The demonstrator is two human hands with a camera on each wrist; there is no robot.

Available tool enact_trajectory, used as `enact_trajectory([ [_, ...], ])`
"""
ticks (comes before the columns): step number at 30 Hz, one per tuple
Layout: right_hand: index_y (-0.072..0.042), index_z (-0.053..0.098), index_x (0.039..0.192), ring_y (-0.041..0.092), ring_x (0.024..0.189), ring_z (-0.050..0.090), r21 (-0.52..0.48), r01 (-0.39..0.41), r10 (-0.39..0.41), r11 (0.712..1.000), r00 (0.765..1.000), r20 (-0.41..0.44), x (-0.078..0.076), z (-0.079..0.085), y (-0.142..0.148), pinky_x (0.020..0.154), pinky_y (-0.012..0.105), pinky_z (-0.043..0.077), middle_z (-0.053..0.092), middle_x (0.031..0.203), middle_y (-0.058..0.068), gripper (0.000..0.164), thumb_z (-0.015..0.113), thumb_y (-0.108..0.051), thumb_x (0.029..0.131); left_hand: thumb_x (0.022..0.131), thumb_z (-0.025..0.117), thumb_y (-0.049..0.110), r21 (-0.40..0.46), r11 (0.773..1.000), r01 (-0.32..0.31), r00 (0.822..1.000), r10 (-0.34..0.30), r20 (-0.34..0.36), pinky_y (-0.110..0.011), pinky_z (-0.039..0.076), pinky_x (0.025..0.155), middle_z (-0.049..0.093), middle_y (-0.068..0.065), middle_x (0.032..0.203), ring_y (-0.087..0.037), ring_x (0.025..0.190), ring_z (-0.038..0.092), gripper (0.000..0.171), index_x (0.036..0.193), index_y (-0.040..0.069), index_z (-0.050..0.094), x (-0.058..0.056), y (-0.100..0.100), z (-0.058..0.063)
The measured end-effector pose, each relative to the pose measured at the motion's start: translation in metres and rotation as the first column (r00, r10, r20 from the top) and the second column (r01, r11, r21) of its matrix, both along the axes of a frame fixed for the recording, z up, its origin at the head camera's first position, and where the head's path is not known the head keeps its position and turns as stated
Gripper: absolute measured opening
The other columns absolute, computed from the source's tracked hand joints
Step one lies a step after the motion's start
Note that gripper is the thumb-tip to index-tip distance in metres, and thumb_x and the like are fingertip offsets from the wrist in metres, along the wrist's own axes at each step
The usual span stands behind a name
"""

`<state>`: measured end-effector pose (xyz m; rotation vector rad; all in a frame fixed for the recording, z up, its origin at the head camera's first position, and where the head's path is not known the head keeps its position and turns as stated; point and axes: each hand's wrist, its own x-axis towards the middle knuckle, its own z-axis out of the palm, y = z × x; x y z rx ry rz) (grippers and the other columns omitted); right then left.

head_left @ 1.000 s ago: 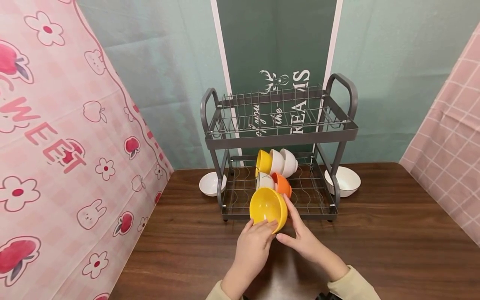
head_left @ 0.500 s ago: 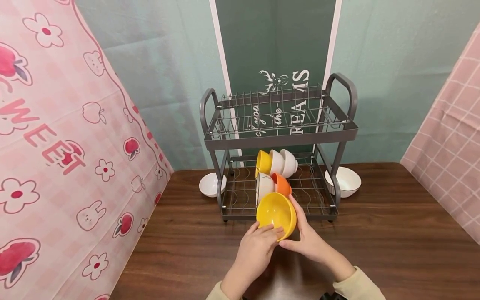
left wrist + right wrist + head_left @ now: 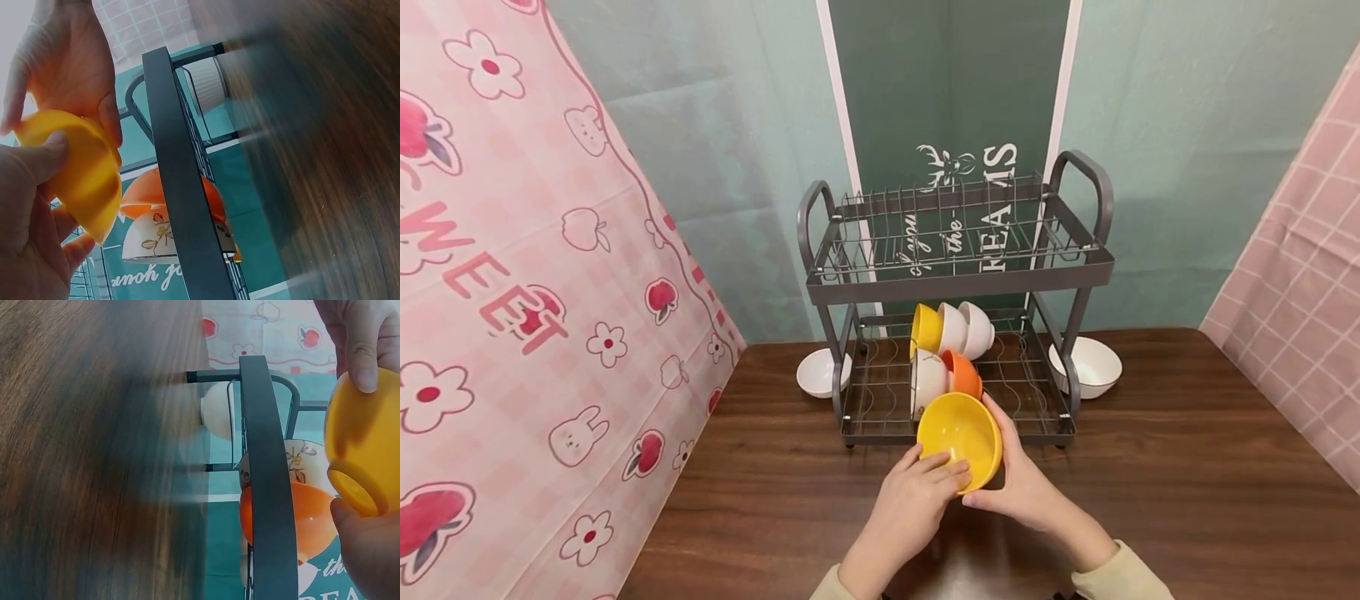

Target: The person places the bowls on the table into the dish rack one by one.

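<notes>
A yellow bowl is held in front of the dish rack's lower tier, its hollow tilted up towards the head camera. My left hand grips its near-left rim, fingers inside and thumb on the outer wall. On the other side my right hand holds the bowl from outside, fingers along its right wall. In the right wrist view the right thumb lies by the bowl's foot ring. Just behind it, a white flower-patterned bowl and an orange bowl stand tipped on their sides in the rack.
The grey two-tier rack stands on the wooden table. Farther back on its lower tier lean another yellow bowl and two white bowls. White bowls also sit beside the rack, at left and right.
Both hands have drawn the yellow bowl to the right and nearer to me, away from the flower-patterned bowl, which shows more now. The bowls in the rack stay put.
</notes>
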<state>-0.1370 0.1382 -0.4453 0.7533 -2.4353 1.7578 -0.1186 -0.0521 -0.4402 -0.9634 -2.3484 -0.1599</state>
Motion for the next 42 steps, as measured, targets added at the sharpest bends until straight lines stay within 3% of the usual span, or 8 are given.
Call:
enact_trajectory([
  [13, -0.015, 0.013, 0.146, -0.002, 0.118, 0.037, -0.128, -0.001, -0.002, 0.992, 1.000, -0.019, 0.004, -0.004, -0.001, 0.092, 0.009, 0.039, 0.025, 0.142, 0.015, 0.109, 0.082, -0.004, 0.062, 0.082, 0.068, 0.024, -0.037, 0.998, 0.049, 0.999, -0.048, 0.018, -0.033, 0.044, 0.099, 0.067, 0.019, 0.107, -0.002, 0.107, 0.060, 0.021, 0.103, 0.028, 0.069, 0.000, -0.003, -0.002],
  [17, -0.012, 0.014, 0.146, -0.001, 0.117, 0.039, -0.146, 0.007, -0.014, 0.989, 0.999, -0.043, 0.000, -0.003, 0.004, 0.091, 0.008, 0.039, 0.028, 0.140, 0.014, 0.110, 0.081, 0.001, 0.060, 0.081, 0.069, 0.028, 0.011, 0.998, 0.068, 0.996, -0.069, 0.056, -0.030, 0.041, 0.102, 0.063, 0.010, 0.121, -0.007, 0.116, 0.056, 0.035, 0.115, 0.022, 0.064, -0.006, -0.009, 0.001],
  [21, -0.010, 0.014, 0.146, -0.001, 0.116, 0.039, -0.135, 0.071, -0.082, 0.988, 0.994, -0.074, -0.008, 0.003, 0.017, 0.090, 0.006, 0.037, 0.030, 0.139, 0.000, 0.112, 0.081, 0.006, 0.058, 0.078, 0.071, 0.028, 0.103, 0.994, -0.029, 0.995, 0.019, 0.094, -0.032, 0.038, 0.105, 0.052, 0.000, 0.136, -0.015, 0.126, 0.049, 0.056, 0.129, 0.013, 0.053, -0.019, -0.022, 0.004],
  [25, -0.013, 0.013, 0.147, -0.002, 0.114, 0.037, -0.085, 0.165, -0.172, 0.983, 0.981, -0.089, -0.014, 0.012, 0.035, 0.088, 0.003, 0.037, 0.027, 0.137, -0.013, 0.113, 0.081, 0.006, 0.058, 0.081, 0.069, 0.027, 0.130, 0.972, -0.197, 0.971, 0.175, 0.162, -0.036, 0.038, 0.105, 0.052, -0.001, 0.135, -0.017, 0.126, 0.049, 0.053, 0.129, 0.012, 0.052, -0.032, -0.037, 0.000],
  [29, -0.017, 0.009, 0.148, -0.003, 0.113, 0.035, -0.027, 0.241, -0.242, 0.970, 0.965, -0.099, -0.019, 0.019, 0.047, 0.086, 0.001, 0.034, 0.028, 0.139, 0.002, 0.115, 0.081, 0.004, 0.060, 0.084, 0.066, 0.027, 0.083, 0.954, -0.290, 0.937, 0.265, 0.226, -0.040, 0.038, 0.104, 0.057, -0.001, 0.130, -0.018, 0.124, 0.051, 0.046, 0.126, 0.012, 0.056, -0.042, -0.049, -0.011],
  [35, -0.025, 0.006, 0.148, 0.021, 0.118, 0.035, 0.101, 0.339, -0.329, 0.935, 0.938, -0.106, -0.028, 0.024, 0.055, 0.085, -0.003, 0.025, 0.026, 0.142, 0.019, 0.118, 0.085, -0.010, 0.062, 0.086, 0.063, 0.025, 0.064, 0.952, -0.299, 0.923, 0.271, 0.275, -0.046, 0.041, 0.099, 0.063, -0.002, 0.122, -0.021, 0.116, 0.057, 0.035, 0.118, 0.011, 0.061, -0.052, -0.060, -0.025],
  [40, -0.022, 0.008, 0.148, 0.037, 0.120, 0.036, 0.161, 0.364, -0.342, 0.918, 0.928, -0.146, -0.039, 0.022, 0.056, 0.087, -0.002, 0.022, 0.024, 0.145, 0.021, 0.118, 0.086, -0.015, 0.061, 0.086, 0.063, 0.018, 0.083, 0.962, -0.260, 0.936, 0.230, 0.266, -0.038, 0.044, 0.094, 0.067, -0.001, 0.114, -0.016, 0.106, 0.063, 0.023, 0.107, 0.012, 0.068, -0.063, -0.067, -0.035],
  [42, -0.018, 0.010, 0.148, 0.039, 0.121, 0.035, 0.186, 0.371, -0.343, 0.910, 0.924, -0.166, -0.043, 0.021, 0.055, 0.095, 0.009, 0.029, 0.023, 0.146, 0.022, 0.117, 0.087, -0.015, 0.060, 0.085, 0.064, 0.015, 0.098, 0.964, -0.247, 0.942, 0.215, 0.258, -0.034, 0.045, 0.090, 0.068, 0.000, 0.113, -0.014, 0.102, 0.064, 0.019, 0.103, 0.013, 0.069, -0.066, -0.069, -0.037],
])
